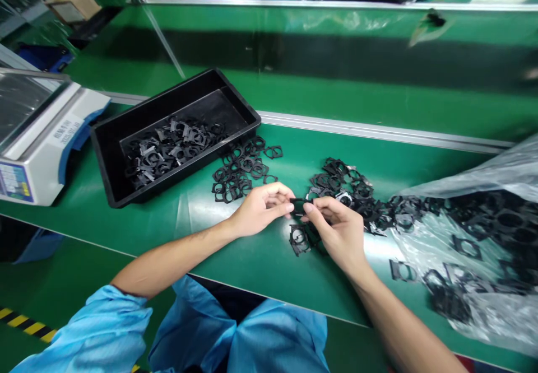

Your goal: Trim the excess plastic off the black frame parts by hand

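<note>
Between my two hands is a small black plastic frame (298, 205), held above the green table. My left hand (261, 208) pinches its left end with thumb and fingers. At the other end, my right hand (336, 227) grips it between thumb and fingertips; the fingers partly cover it. Just below lie a few more black frames (299, 239), each with a round opening. A loose pile of the same frames (340, 180) spreads behind my right hand. Another group (241, 168) lies flat beyond my left hand, beside the black tray.
A black tray (110, 180) holding many frames stands at the left on the green table (252, 266). Left of it is a white and blue scale (46, 143). At the right, a clear plastic bag (424, 238) spills frames. A metal rail (378, 138) runs along the back.
</note>
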Motion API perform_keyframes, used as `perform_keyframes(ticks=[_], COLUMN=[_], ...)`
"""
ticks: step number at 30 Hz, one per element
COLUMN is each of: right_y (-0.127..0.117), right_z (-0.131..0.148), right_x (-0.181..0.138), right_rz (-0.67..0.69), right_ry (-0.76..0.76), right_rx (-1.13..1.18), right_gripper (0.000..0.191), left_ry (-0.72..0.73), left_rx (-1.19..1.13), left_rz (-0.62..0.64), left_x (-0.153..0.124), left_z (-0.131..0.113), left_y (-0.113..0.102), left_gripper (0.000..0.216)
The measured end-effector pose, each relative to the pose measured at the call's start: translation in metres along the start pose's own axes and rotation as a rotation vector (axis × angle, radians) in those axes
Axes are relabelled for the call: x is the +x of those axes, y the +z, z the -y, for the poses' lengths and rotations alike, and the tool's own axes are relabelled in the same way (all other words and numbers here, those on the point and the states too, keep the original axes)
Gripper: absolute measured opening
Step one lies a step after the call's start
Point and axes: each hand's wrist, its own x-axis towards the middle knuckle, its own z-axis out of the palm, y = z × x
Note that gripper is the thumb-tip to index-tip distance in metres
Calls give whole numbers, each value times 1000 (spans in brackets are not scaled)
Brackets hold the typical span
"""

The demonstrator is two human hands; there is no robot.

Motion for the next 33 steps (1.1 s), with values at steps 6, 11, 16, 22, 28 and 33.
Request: perform_keyframes(ticks=[6, 11, 16, 22, 28, 33], right_y=[0, 0, 0, 1, 1, 1], right_z=[-1, 0, 1, -4, -6, -4], right_x=[2, 0, 1, 1, 1, 1], right_rz=[27, 155, 155, 99, 75, 85], right_ry=[8, 0, 41, -8, -24, -30], right_rx=[-56, -123, 16, 69, 54, 64], right_gripper=[35, 38, 40, 42, 24, 21], left_ry=[56, 233, 91, -30, -24, 8], left_rx=[222, 371, 129, -162, -114, -75], left_rz=[7, 42, 31, -81, -62, -67], left_x=[-3, -2, 0, 5, 4, 3], left_z=[-2, -10, -5, 0, -3, -1], left_y=[0, -4, -3, -3, -4, -3], left_gripper=[19, 23, 21, 35, 31, 35])
